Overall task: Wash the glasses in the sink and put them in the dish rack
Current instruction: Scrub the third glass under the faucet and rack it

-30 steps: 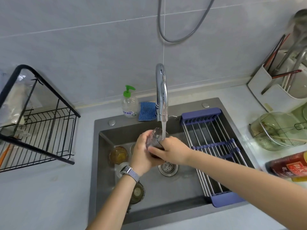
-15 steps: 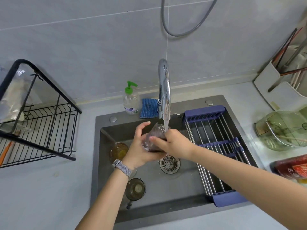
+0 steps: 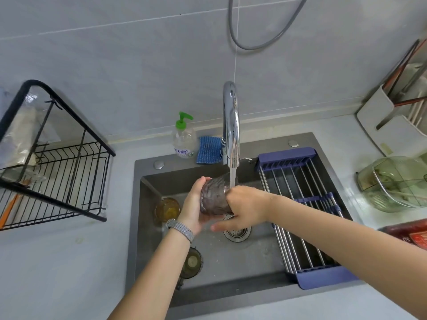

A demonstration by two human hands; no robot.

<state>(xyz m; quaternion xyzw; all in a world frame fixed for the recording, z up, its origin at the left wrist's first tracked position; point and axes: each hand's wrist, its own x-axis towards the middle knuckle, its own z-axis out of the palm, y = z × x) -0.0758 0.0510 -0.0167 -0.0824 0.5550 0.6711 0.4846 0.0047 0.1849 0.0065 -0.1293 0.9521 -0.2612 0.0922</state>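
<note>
A ribbed clear glass is tilted under the running chrome tap, over the dark sink. My left hand cups its base and left side. My right hand grips its mouth end, and water falls on that hand and the rim. An amber glass stands at the sink's left wall. A dark glass lies near the front, partly behind my left forearm. The black wire dish rack stands on the counter to the left.
A blue roll-up drainer spans the sink's right side. A soap bottle and a blue sponge sit behind the basin. A green glass bowl, a white utensil holder and a red packet crowd the right counter.
Both hands have turned the glass under the stream, so it now tilts more on its side. My view has shifted slightly.
</note>
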